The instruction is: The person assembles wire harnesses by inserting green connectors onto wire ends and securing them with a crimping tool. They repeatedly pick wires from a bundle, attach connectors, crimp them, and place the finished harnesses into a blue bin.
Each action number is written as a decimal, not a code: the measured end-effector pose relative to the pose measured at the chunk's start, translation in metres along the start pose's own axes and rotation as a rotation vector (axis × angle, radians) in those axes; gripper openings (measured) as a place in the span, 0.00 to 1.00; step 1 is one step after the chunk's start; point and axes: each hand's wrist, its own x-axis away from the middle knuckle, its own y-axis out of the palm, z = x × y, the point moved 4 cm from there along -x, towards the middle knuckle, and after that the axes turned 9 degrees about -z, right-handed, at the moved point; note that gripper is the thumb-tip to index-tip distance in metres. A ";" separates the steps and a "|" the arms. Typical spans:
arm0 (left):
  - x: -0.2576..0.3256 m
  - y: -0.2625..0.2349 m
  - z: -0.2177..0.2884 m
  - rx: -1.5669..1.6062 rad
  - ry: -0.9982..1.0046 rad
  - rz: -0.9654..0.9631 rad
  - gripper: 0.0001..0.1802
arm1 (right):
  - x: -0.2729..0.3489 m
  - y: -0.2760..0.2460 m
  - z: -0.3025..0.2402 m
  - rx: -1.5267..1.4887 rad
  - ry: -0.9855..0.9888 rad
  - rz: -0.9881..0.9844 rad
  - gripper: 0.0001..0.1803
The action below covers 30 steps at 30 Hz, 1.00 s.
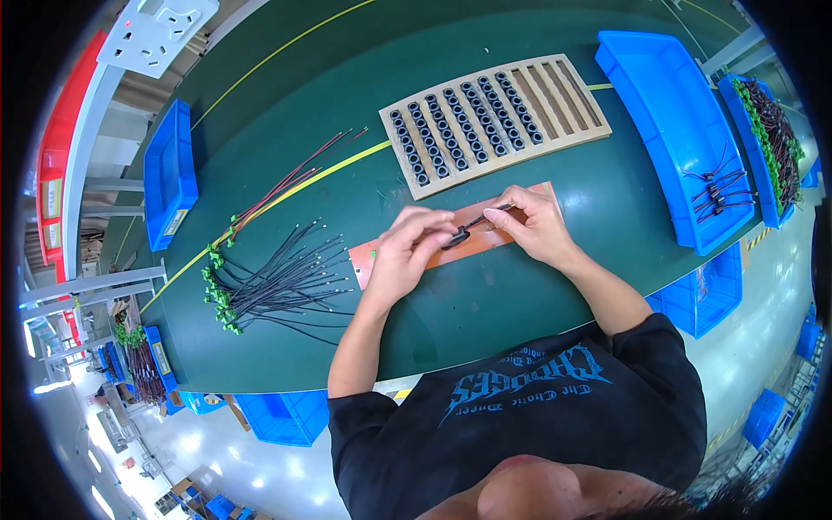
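Note:
My left hand (409, 251) pinches a small black ring core (454, 240) over an orange-brown board (364, 258) lying on the green table. My right hand (530, 222) grips the thin black wire (485, 217) that runs into the ring. Both hands meet at the middle of the table, just in front of a slatted wooden tray (572, 102) whose left rows hold several black ring cores (459, 130).
A bundle of black wires with green ends (269, 286) fans out at the left, with red-and-black wires (290, 178) behind it. A blue bin (667, 121) at the right holds a few finished wired pieces (715, 195). Another blue bin (169, 173) sits at the far left.

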 end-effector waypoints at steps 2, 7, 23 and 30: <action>0.000 0.003 0.003 -0.121 0.054 -0.026 0.17 | 0.000 0.000 0.000 -0.007 0.014 -0.003 0.11; -0.001 0.004 0.012 -0.156 0.061 -0.086 0.18 | 0.002 0.001 0.004 0.049 -0.042 0.020 0.10; 0.007 0.000 -0.011 0.176 -0.210 -0.073 0.15 | 0.011 -0.002 -0.005 0.426 -0.195 0.128 0.09; 0.011 0.003 -0.012 0.278 -0.235 -0.089 0.11 | 0.011 -0.003 -0.008 0.468 -0.172 0.104 0.10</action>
